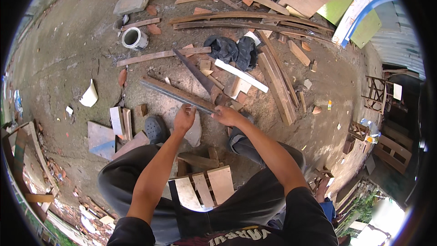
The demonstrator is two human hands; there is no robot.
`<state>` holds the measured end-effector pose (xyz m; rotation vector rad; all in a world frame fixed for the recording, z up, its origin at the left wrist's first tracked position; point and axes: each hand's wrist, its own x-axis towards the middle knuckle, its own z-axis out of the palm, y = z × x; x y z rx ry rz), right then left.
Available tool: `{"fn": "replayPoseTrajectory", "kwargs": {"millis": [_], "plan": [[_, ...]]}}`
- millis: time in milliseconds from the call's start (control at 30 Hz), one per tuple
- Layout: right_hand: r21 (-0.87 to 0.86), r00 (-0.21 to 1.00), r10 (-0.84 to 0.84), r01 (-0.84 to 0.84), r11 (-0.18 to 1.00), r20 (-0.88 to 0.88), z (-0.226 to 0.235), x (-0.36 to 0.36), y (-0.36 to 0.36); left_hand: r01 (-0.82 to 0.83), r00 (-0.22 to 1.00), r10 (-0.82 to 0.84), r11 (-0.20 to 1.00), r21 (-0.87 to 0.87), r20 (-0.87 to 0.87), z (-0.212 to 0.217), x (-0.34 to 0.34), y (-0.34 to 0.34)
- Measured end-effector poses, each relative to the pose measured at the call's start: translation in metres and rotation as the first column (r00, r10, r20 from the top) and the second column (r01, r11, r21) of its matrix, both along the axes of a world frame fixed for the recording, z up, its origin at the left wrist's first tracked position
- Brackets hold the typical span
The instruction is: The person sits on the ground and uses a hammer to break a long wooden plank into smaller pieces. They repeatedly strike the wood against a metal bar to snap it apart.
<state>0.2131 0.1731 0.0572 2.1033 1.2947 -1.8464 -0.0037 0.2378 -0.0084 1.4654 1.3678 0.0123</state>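
Observation:
A long narrow wooden strip (170,92) with a dark grey near edge slants across in front of me, its far end up to the left. My left hand (185,117) is closed at its near edge, fingers bent against it. At the strip's near right end, my right hand (226,115) grips it between thumb and fingers. Just beyond that hand lies a handsaw (196,74), its blade pointing away to the upper left and its handle partly behind the strip. Under the left hand, a pale flat stone (194,132) rests on the ground between my feet.
A paint can (134,38) stands at the upper left. Black plastic (233,51), a white strip (241,75) and several long boards (276,84) lie beyond the saw. Wood offcuts (119,123) sit left of my shoe (156,129). Slatted wood (203,189) lies between my legs.

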Motion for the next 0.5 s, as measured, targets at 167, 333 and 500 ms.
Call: {"fn": "replayPoseTrajectory", "kwargs": {"millis": [167,333,500], "plan": [[0.088,0.945,0.107,-0.141,0.986,0.309,-0.061,0.065,-0.007,0.154,0.980,-0.169,0.979,0.131,0.107,-0.029,0.062,0.016],[0.163,0.921,-0.154,0.101,0.981,0.359,-0.071,0.070,-0.023,0.155,0.950,-0.193,0.974,0.167,0.246,-0.030,0.056,-0.015],[0.047,0.898,0.200,-0.237,0.970,0.391,-0.054,0.037,-0.068,0.321,0.903,-0.374,0.914,0.247,0.211,-0.021,0.025,-0.034]]}}
